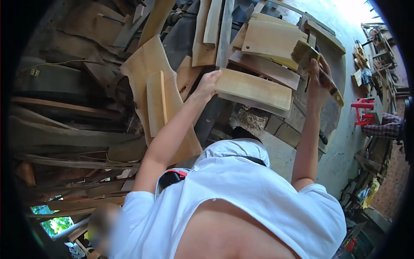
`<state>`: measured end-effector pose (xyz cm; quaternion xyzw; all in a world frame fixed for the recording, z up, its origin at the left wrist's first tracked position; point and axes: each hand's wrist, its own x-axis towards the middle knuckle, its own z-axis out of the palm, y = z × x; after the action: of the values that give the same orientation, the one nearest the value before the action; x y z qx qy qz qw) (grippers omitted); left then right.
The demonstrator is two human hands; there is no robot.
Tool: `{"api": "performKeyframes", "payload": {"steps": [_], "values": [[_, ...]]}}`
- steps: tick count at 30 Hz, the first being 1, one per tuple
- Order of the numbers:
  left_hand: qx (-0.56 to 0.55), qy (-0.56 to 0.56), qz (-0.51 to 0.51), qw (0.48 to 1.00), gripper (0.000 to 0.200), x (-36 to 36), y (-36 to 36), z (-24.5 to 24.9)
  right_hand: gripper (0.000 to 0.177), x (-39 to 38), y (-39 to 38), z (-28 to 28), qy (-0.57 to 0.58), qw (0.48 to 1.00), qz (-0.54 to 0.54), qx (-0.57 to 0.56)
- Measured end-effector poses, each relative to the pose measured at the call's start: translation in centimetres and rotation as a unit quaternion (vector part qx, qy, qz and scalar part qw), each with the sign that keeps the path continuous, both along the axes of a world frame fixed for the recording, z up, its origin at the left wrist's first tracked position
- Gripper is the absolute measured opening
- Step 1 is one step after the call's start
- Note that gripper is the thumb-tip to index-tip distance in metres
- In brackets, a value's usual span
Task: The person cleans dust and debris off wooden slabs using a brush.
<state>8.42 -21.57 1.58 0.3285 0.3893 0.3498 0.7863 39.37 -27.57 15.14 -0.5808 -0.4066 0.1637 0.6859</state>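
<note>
"Board [255, 88] where, exactly?"

"In front of the torso, pale broad face turned upward, just beside the stacked planks [272, 39]. Held at the left end by the left hand [209, 84], pinched near the corner. Resting on something below or not: impossible to tell from here."

"And over at the right hand [319, 73]?"

"Wrapped around a brush [303, 54], bristles up and toward the planks, striped handle slanting down past the palm. Apart from the board, not touching."

"Heavy or light?"

"Probably light enough for one hand, judging by the slim build. Stiff for certain, to judge by the straight edges; no sign of bending."

"Slippery?"

"Smooth-looking on top, so perhaps a little slick. Wet or dry, too hard to tell."

"Best place to take hold?"

"By the ends or long edges, with fingers underneath and clear of the broad face. Held only at one corner, likely to dip or twist at the far end. Not very fragile, though perhaps easy to dent at the corners."

"Anything close by on the left?"

"A large curved plank [140, 73], with a narrower piece [155, 103] lying on top."
</note>
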Motion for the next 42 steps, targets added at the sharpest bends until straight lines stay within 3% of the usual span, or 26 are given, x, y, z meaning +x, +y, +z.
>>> {"api": "performKeyframes", "payload": {"steps": [1,2,3,4,6,7,8,11,14,15,19,21,26,27,29,33,35,36,37,39,41,42], "values": [[0.0,-0.002,-0.002,1.0,0.031,0.7,0.8,-1.2,0.033,0.3,-0.6,-0.3,0.009,1.0,-0.009,-0.012],[0.114,0.146,0.035,0.982,0.031,1.3,1.6,-2.2,0.033,0.6,-1.3,-0.2,0.008,1.0,-0.011,-0.011],[0.224,0.289,0.07,0.928,0.031,1.9,2.0,-2.0,0.032,0.8,-2.2,0.0,-0.045,0.998,-0.032,-0.025],[0.226,0.287,0.067,0.928,0.031,2.1,2.1,-1.8,0.031,1.0,-2.9,0.1,-0.097,0.993,-0.053,-0.04],[0.412,0.389,0.031,0.823,0.03,1.8,1.6,-1.0,0.027,2.5,-4.6,0.6,-0.124,0.991,-0.045,0.0],[0.413,0.388,0.026,0.823,0.03,1.6,1.2,-0.7,0.026,3.1,-5.8,2.1,-0.349,0.931,-0.063,-0.085],[0.426,0.397,-0.018,0.813,0.03,1.4,0.8,-0.2,0.026,3.8,-6.8,3.0,-0.553,0.813,-0.076,-0.166],[0.443,0.402,-0.06,0.799,0.03,1.0,0.3,0.2,0.016,7.5,-9.1,-1.0,-0.588,0.731,0.074,-0.339],[0.445,0.407,-0.049,0.796,0.03,1.0,-0.2,0.0,0.019,8.9,-12.5,-5.8,-0.608,0.682,0.121,-0.388],[0.459,0.421,-0.06,0.78,0.032,1.1,-0.5,0.1,0.019,8.7,-13.6,-6.9,-0.56,0.726,0.095,-0.387],[0.469,0.434,-0.066,0.767,0.036,0.6,-1.2,-0.2,0.015,10.1,-15.4,-8.5,-0.538,0.697,0.044,-0.473],[0.47,0.44,-0.054,0.764,0.036,0.5,-1.4,-0.3,0.013,11.0,-16.4,-9.2,-0.551,0.725,0.008,-0.414],[0.462,0.423,-0.053,0.778,0.036,0.7,-1.8,-0.4,0.014,14.5,-17.0,-9.9,-0.539,0.684,-0.076,-0.486],[0.452,0.418,-0.049,0.787,0.036,0.6,-2.0,-0.1,0.014,14.8,-15.9,-9.6,-0.544,0.683,-0.068,-0.482],[0.453,0.42,-0.032,0.786,0.035,0.5,-2.2,0.2,0.014,15.2,-13.8,-9.1,-0.55,0.636,-0.131,-0.525],[0.46,0.417,0.029,0.783,0.032,-1.1,-2.5,0.5,0.014,17.4,-9.2,-10.2,-0.551,0.622,-0.161,-0.532],[0.464,0.446,0.059,0.763,0.032,-2.9,-2.7,1.0,0.014,17.2,-7.1,-9.2,-0.532,0.713,-0.197,-0.411],[0.468,0.472,0.084,0.742,0.032,-4.1,-3.1,1.4,0.014,16.5,-6.0,-8.3,-0.532,0.714,-0.19,-0.412],[0.434,0.475,0.09,0.76,0.034,-5.4,-3.6,2.2,0.015,15.3,-5.2,-6.9,-0.525,0.726,-0.184,-0.403],[0.467,0.594,0.126,0.642,0.046,-8.9,-4.5,2.4,0.016,13.2,-4.3,-5.3,-0.518,0.735,-0.173,-0.402],[0.408,0.718,0.199,0.528,0.069,-11.8,-6.4,4.0,0.016,11.5,-3.3,-4.0,-0.5,0.76,-0.129,-0.393],[0.332,0.757,0.201,0.525,0.08,-13.5,-7.6,3.8,0.016,10.6,-2.8,-3.2,-0.5,0.761,-0.126,-0.393]]}}
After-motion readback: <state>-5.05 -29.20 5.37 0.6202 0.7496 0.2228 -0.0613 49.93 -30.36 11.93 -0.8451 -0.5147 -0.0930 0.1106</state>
